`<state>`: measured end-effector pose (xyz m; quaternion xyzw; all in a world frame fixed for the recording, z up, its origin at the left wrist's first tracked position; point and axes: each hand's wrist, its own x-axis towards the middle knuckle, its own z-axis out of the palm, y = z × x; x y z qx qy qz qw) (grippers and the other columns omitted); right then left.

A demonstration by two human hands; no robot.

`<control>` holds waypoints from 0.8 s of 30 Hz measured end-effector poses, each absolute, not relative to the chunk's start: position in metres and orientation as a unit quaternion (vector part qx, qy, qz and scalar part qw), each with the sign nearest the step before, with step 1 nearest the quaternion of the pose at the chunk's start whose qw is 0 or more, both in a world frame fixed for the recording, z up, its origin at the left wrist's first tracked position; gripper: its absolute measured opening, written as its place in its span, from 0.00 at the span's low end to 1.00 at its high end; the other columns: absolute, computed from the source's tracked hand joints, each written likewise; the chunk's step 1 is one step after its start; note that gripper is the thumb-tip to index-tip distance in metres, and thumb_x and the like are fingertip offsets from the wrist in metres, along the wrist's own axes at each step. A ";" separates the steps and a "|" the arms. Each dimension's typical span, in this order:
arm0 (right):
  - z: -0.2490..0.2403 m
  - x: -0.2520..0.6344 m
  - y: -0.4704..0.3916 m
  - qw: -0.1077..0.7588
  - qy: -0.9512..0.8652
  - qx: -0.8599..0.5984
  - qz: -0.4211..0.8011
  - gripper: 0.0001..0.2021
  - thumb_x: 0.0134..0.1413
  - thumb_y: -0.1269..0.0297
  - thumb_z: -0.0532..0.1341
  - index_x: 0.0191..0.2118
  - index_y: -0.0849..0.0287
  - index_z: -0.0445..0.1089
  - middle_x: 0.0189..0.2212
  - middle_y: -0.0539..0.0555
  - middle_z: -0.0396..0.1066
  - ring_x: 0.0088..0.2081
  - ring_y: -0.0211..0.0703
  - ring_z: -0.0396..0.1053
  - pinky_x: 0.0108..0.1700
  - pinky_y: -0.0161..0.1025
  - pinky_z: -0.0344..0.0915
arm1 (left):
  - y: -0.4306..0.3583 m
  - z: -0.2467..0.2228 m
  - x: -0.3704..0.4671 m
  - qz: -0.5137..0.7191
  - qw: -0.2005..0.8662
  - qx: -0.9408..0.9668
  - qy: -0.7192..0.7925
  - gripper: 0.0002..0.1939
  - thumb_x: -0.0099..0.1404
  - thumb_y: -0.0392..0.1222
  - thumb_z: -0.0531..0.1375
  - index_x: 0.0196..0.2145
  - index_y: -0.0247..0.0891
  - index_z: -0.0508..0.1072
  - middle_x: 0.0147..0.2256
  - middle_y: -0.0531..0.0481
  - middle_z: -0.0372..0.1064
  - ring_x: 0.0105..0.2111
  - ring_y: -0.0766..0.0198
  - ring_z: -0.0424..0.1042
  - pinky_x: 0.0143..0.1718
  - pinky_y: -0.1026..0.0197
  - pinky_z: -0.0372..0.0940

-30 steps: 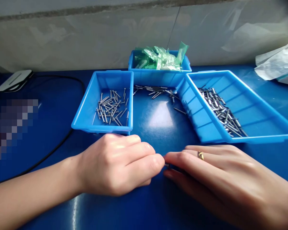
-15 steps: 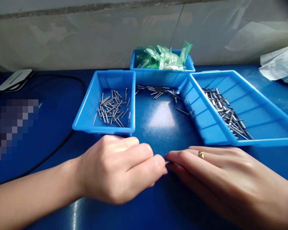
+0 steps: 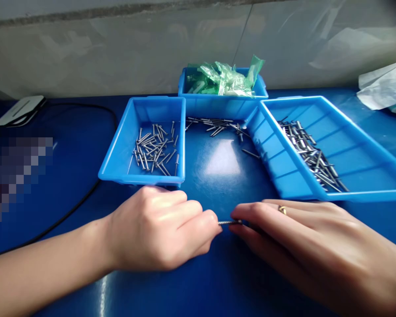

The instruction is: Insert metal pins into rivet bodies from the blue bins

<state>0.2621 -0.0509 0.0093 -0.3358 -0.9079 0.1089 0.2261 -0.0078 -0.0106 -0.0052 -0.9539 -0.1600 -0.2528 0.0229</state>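
Observation:
A metal screw (image 3: pixel 227 223) lies level between my two hands, its threaded shank showing. My left hand (image 3: pixel 168 231) is closed in a fist, thumb and bent index finger pinching the screw's left end, which they hide. Thumb and forefinger of my right hand (image 3: pixel 300 242), which wears a gold ring, close on the thicker right end of the screw. Just beyond my left hand, a blue bin (image 3: pixel 141 178) contains loose screws (image 3: pixel 155 147). Past my right hand, a larger blue bin (image 3: pixel 366 193) contains metal pop rivets (image 3: pixel 313 160).
At the back, a third blue bin (image 3: pixel 218 103) holds crumpled green plastic bags (image 3: pixel 226 79). Loose rivets (image 3: pixel 218 125) lie on the blue tabletop (image 3: pixel 214 193) between the bins. A black cable (image 3: pixel 82 200) runs along the left from a white flat device (image 3: pixel 21 110). White bags (image 3: pixel 386 86) lie far right.
My hands have drawn slightly apart, the left one moving a little left. More of the screw's threaded shank now shows between them. The bins have stayed put.

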 end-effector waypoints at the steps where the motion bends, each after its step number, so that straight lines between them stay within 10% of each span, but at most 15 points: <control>1: 0.008 0.262 -0.052 0.228 -0.904 -0.343 0.114 0.21 0.89 0.69 0.50 0.38 0.54 0.70 0.29 0.50 0.80 0.23 0.37 0.75 0.25 0.35 0.65 | -0.009 -0.004 -0.008 -0.240 0.023 -0.958 -0.156 0.17 0.84 0.32 0.60 0.34 0.40 0.76 0.27 0.56 0.74 0.23 0.63 0.69 0.25 0.55 0.62; 10: -0.008 0.273 -0.075 0.202 -0.885 -0.397 0.134 0.18 0.84 0.47 0.61 0.40 0.51 0.75 0.24 0.48 0.70 0.26 0.44 0.71 0.27 0.36 0.64 | -0.005 0.002 -0.011 -0.221 0.018 -0.964 -0.148 0.19 0.85 0.30 0.57 0.34 0.40 0.76 0.27 0.55 0.76 0.23 0.63 0.69 0.25 0.56 0.64; 24: 0.010 0.265 -0.056 0.217 -0.908 -0.343 0.104 0.19 0.85 0.76 0.49 0.39 0.52 0.67 0.33 0.52 0.83 0.26 0.39 0.78 0.25 0.37 0.65 | -0.009 -0.006 -0.008 -0.266 0.026 -0.950 -0.161 0.22 0.88 0.34 0.56 0.33 0.41 0.75 0.25 0.57 0.71 0.22 0.64 0.67 0.26 0.55 0.61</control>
